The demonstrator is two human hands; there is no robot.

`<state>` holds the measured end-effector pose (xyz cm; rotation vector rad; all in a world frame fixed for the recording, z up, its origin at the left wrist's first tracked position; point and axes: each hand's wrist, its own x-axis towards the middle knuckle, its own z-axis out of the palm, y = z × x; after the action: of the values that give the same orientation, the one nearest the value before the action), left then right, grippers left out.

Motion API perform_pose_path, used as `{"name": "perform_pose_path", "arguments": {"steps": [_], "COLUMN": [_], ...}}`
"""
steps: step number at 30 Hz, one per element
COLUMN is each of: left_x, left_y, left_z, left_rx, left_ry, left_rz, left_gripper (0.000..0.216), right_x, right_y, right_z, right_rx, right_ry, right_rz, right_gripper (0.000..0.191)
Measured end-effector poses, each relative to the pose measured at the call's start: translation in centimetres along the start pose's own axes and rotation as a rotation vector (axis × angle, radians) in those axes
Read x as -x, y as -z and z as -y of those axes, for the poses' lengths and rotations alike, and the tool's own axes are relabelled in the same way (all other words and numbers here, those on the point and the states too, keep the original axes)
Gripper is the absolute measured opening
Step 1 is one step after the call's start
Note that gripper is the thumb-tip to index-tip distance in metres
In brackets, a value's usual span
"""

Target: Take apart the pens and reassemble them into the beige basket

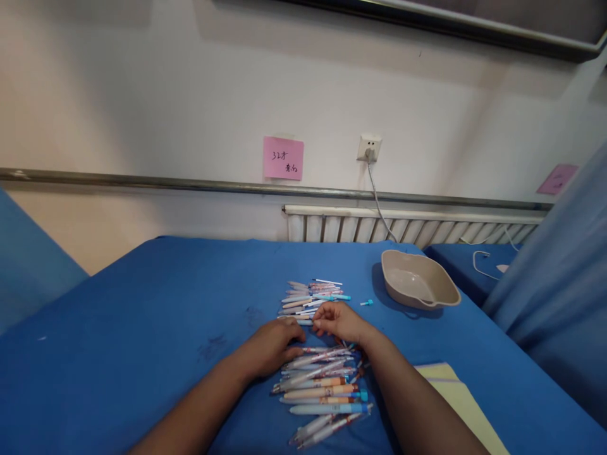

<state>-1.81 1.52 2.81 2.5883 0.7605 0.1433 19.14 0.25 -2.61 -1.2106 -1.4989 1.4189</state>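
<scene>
Many pens lie on a blue-covered table in two groups, a far pile (298, 300) and a near pile (327, 392). My right hand (340, 321) is at the near edge of the far pile, its thumb and fingers pinched on the end of a light-coloured pen (304, 322). To its left, my left hand (274, 346) rests low, with thumb and fingers apart, beside that pen and the top of the near pile. The pens are white, peach and light blue, some with printed barrels. Part of the held pen is hidden by my fingers.
A beige plastic basin (417, 281) stands at the right on the blue cloth (165, 328). A small turquoise pen part (367, 303) lies left of it. Yellow paper (455, 398) lies beside my right forearm. Behind are a radiator (341, 227) and a plugged-in cable (374, 186).
</scene>
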Motion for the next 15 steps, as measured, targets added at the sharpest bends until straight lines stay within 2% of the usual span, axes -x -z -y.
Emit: {"name": "perform_pose_path", "arguments": {"steps": [7,15], "left_x": [0.1,-0.4], "left_y": [-0.3,-0.3], "left_z": [-0.1,1.3], "left_rx": [-0.080,0.105], "left_ry": [0.065,0.192], "left_rz": [-0.081,-0.201], "left_gripper": [0.011,0.019], "right_x": [0.0,0.2], "right_y": [0.1,0.0], "right_z": [0.1,0.3], "right_rx": [-0.024,-0.012], "right_ry": [0.006,0.000], "right_rz": [-0.019,0.063], "right_gripper": [0.037,0.041]}}
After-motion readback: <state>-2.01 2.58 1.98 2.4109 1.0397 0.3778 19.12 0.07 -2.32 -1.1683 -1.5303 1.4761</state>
